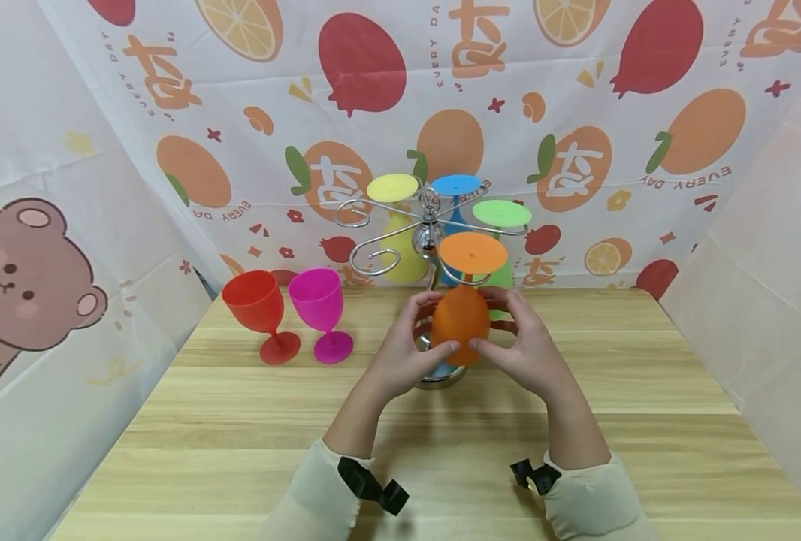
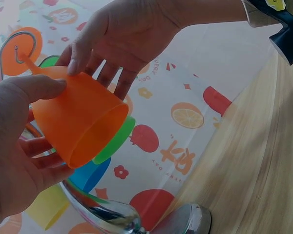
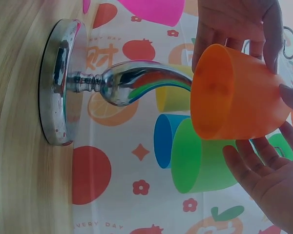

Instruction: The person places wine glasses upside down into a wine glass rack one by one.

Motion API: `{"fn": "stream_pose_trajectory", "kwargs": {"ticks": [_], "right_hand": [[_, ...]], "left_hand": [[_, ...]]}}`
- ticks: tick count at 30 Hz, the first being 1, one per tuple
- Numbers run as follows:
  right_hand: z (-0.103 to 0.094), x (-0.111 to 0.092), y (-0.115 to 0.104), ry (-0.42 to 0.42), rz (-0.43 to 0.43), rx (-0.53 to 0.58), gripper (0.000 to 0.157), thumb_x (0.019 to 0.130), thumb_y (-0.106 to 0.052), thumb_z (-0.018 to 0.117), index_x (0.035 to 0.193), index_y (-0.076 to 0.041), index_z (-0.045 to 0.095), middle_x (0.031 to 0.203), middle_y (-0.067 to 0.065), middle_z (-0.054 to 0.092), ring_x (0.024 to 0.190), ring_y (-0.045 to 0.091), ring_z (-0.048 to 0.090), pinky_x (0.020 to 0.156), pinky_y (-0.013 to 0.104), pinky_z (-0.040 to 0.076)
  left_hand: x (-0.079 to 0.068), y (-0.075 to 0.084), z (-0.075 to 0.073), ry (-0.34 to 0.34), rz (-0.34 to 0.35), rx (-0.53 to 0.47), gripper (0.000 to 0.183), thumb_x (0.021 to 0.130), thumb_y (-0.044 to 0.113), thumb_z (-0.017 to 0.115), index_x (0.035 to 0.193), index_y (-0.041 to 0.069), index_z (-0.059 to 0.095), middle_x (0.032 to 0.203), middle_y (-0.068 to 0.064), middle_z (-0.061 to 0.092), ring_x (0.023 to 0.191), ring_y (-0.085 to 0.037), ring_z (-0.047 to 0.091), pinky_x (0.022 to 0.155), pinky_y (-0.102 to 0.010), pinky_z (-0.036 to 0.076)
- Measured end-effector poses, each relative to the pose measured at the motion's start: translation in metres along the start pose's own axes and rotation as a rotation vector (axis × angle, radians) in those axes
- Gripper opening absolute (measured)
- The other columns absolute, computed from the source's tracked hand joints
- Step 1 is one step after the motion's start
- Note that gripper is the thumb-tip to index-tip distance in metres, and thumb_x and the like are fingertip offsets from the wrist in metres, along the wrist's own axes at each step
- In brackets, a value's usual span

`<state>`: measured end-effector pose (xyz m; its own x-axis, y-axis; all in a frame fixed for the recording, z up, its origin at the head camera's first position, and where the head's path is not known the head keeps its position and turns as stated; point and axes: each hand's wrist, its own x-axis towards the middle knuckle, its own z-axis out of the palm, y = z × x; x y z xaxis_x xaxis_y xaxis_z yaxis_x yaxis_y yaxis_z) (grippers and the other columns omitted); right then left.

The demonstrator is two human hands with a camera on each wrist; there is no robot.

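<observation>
An orange plastic goblet point(image 1: 461, 323) hangs upside down at the front of a chrome rack point(image 1: 427, 240), its round foot above a curled wire arm. My left hand point(image 1: 410, 346) holds the bowl from the left, with the thumb on the near side. From the other side my right hand point(image 1: 525, 349) holds the same bowl, both thumbs close together. The left wrist view shows the goblet's stem point(image 2: 28, 62) by the hook. Yellow point(image 1: 392, 188), blue point(image 1: 456, 185) and green goblets point(image 1: 502, 213) also hang inverted from the rack.
A red goblet point(image 1: 255, 300) and a pink goblet point(image 1: 318, 298) stand upright on the wooden table point(image 1: 238, 436), left of the rack. Two curled wire arms point(image 1: 376, 263) at the rack's left carry nothing. The rack's round base point(image 3: 58, 83) rests on the table. Fruit-print cloth point(image 1: 509, 113) hangs behind.
</observation>
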<state>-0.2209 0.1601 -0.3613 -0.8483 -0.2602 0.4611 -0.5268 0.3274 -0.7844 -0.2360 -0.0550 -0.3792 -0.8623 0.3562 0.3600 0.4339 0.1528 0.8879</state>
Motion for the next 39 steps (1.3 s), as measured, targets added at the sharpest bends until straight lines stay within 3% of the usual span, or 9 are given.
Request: {"fn": "stream_pose_trajectory", "kwargs": {"ticks": [9,15,24,28,31,39], "right_hand": [[0.001,0.001,0.002,0.010,-0.003,-0.024,0.064,0.084,-0.008,0.076,0.141,-0.016,0.047,0.138,0.001,0.049,0.122,0.023,0.052,0.097,0.052,0.052],[0.002,0.001,0.002,0.009,0.011,-0.024,0.064,0.086,-0.010,0.075,0.142,-0.017,0.047,0.138,0.001,0.049,0.122,0.024,0.052,0.097,0.053,0.051],[0.004,0.000,0.001,0.019,0.012,-0.032,0.064,0.086,-0.011,0.075,0.143,-0.017,0.047,0.138,0.002,0.049,0.121,0.024,0.053,0.096,0.055,0.051],[0.004,0.000,0.001,0.023,0.001,-0.039,0.065,0.086,-0.010,0.075,0.143,-0.018,0.046,0.138,0.002,0.048,0.121,0.024,0.053,0.095,0.055,0.052],[0.004,0.000,0.002,0.025,-0.004,-0.043,0.065,0.086,-0.010,0.075,0.143,-0.018,0.046,0.139,0.002,0.048,0.121,0.024,0.053,0.095,0.055,0.052],[0.004,0.000,0.002,0.027,-0.002,-0.046,0.065,0.086,-0.010,0.075,0.143,-0.018,0.046,0.139,0.002,0.049,0.121,0.024,0.053,0.095,0.056,0.051]], "left_hand": [[0.001,0.000,0.002,0.006,-0.023,-0.002,0.067,0.088,0.015,0.074,0.143,0.022,0.037,0.141,0.003,0.047,0.130,-0.019,0.047,0.110,-0.043,0.042],[0.002,0.003,0.001,-0.001,-0.064,-0.006,0.069,0.089,0.011,0.072,0.146,0.017,0.034,0.144,-0.002,0.045,0.133,-0.022,0.045,0.112,-0.043,0.040],[-0.004,0.032,-0.001,-0.015,-0.095,0.008,0.068,0.091,0.007,0.069,0.147,0.007,0.032,0.146,-0.009,0.043,0.135,-0.027,0.043,0.114,-0.044,0.038],[-0.005,0.035,-0.001,-0.019,-0.081,0.016,0.067,0.091,0.008,0.069,0.147,0.007,0.032,0.145,-0.010,0.044,0.135,-0.028,0.043,0.114,-0.046,0.038],[-0.006,0.034,-0.001,-0.022,-0.080,0.022,0.067,0.091,0.009,0.069,0.147,0.008,0.032,0.145,-0.009,0.044,0.135,-0.027,0.043,0.114,-0.045,0.038],[0.001,0.001,0.000,-0.010,-0.025,0.037,0.069,0.090,0.018,0.072,0.148,0.019,0.033,0.144,-0.002,0.045,0.133,-0.022,0.044,0.112,-0.044,0.039]]}}
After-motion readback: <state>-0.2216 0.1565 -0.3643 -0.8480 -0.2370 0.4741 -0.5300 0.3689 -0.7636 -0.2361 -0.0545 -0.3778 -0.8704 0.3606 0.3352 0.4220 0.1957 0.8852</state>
